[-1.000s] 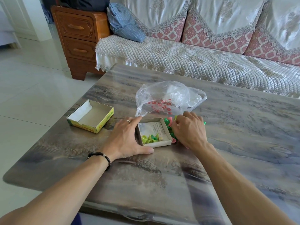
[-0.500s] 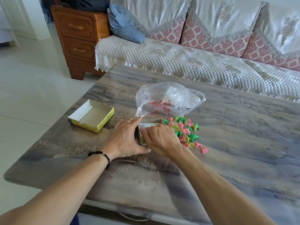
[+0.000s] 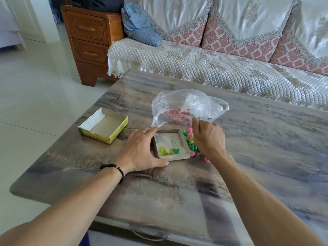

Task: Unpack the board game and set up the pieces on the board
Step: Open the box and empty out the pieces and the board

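Game pieces (image 3: 190,143), mostly tipped beside the box tray (image 3: 170,144); few remain inside. Right hand (image 3: 209,141), out of the tray again, lifts with fingers curled; contents unclear. Left hand (image 3: 140,150) braces the tray, fingers straight.

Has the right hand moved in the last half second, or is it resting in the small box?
Yes. The right hand left the open box for the pieces beside it, nearer the plastic bag.
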A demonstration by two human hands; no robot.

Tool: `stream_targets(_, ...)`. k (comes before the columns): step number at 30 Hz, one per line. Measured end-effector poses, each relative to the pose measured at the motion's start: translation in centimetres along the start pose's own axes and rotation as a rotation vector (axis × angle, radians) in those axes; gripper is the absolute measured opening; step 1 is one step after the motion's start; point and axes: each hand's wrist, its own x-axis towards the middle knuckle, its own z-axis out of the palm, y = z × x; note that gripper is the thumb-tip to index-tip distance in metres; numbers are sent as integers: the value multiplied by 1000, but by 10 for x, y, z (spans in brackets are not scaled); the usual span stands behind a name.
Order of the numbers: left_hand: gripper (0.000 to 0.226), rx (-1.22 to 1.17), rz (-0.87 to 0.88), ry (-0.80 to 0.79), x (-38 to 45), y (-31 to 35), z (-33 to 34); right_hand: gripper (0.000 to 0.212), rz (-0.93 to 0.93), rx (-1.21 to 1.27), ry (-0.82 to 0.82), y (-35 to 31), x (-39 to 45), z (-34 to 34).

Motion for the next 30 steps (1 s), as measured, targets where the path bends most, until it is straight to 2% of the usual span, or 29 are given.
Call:
stream_targets(4, 123, -18, -5, 9, 0, -1, 2, 44, -68, -208, -146, 16, -9, 7)
stream_targets(6, 123, -21, -3, 14, 0, 0, 1, 37, -132, -234, -74, 10, -8, 7)
stream_targets(8, 122, -30, -10, 16, 0, 1, 0, 29, -242, -104, 4, -5, -10, 5)
stream_targets(10, 122, -40, -19, 17, 0, 2, -1, 27, -387, 82, -97, -29, -19, 5)
stream_targets(13, 120, -78, -3, 41, -1, 1, 0, 34, -538, 97, -322, -53, -40, 15)
stream_targets(21, 123, -102, 26, 67, -1, 2, -2, 52, -386, -29, -358, -60, -35, 22)
stream_targets(30, 122, -106, 13, 62, -2, 1, 0, 54, -286, 22, -412, -64, -31, 23)
